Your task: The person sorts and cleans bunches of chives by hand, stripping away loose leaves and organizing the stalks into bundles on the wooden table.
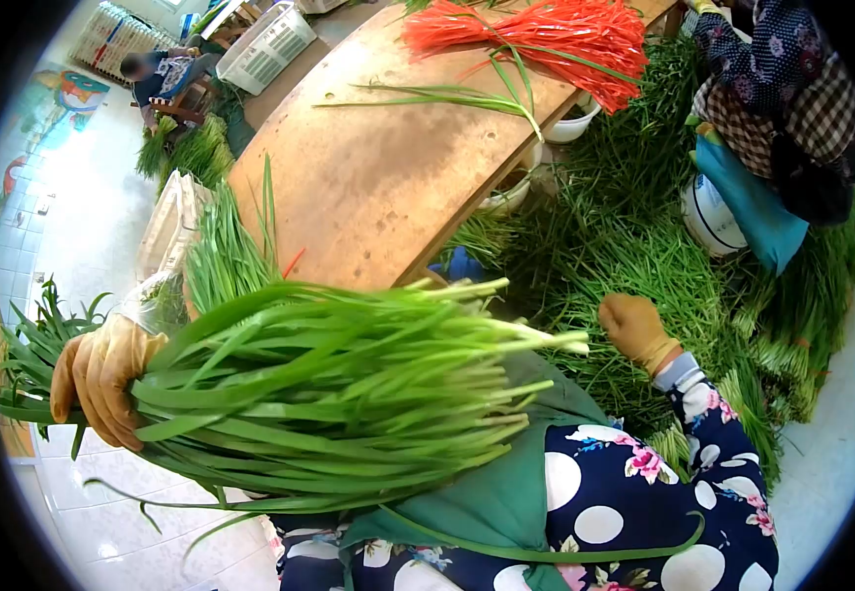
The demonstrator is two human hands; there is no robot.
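My left hand (102,384), in a tan glove, grips a large bunch of garlic chives (329,394) around its leafy end. The pale stem ends point right, across the green apron (506,483) on my lap. Leaf tips stick out beyond the hand on the left. My right hand (636,330), gloved too, is closed in a fist above a heap of loose chives (615,246). Whatever its fingers may hold is hidden. One long loose leaf (546,555) lies over my lap.
A wooden table (368,167) bears red plastic ties (536,44) and a few loose chives (447,97). Another bunch (230,251) lies at its near left edge. A co-worker (782,98) sits at right by a white bucket (713,217); another person (171,74) sits near a white crate (268,47).
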